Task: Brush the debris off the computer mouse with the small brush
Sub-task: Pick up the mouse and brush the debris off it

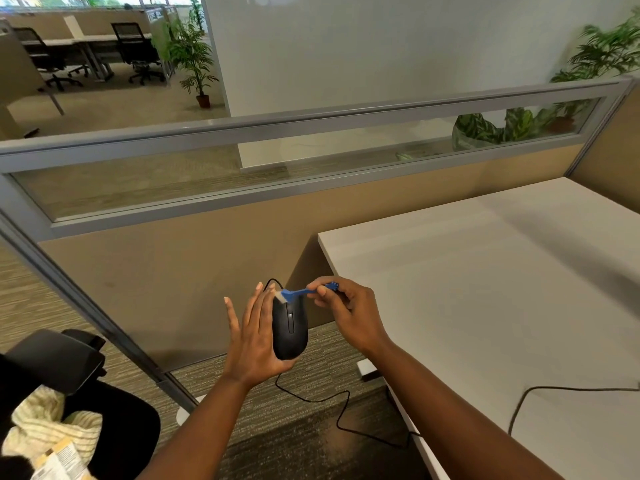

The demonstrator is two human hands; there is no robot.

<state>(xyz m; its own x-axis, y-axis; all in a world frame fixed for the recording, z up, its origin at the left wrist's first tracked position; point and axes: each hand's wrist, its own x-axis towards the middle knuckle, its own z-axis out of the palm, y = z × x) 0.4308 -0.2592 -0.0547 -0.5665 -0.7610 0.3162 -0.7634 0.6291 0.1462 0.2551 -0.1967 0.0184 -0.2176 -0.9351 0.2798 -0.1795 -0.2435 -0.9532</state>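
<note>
Low in the middle of the frame: left hand [254, 344] held up with fingers straight and spread, palm cradling a black computer mouse [290, 332] against the fingers, thumb hidden behind the mouse body. Mouse upright, nose toward the top of the frame, raised in the air above the floor and left of the tabletop edge. Black cable [341, 415] trailing down from beneath the mouse, looping over the carpet and up onto the tabletop at lower right.

Just right of it: right hand [346, 306] curled, thumb and fingertips pinching the handle of a small blue brush [300, 292]. White bristles touching the top left of the mouse nose, beside the left fingers.

Right half of the frame: pale grey tabletop [502, 289], with a stretch of cable lying across its lower right.

Behind: tan cubicle partition [194, 271] with a grey-framed glass strip along its top. Striped carpet [284, 410] below. Lower left corner: black office chair [62, 362] carrying a cream striped cloth [52, 427] and some printed paper. Upper left: more desks and dark chairs in an open office, plus a potted palm [194, 60]. Upper right: green leafy plants beyond the glass, next to a white wall.
</note>
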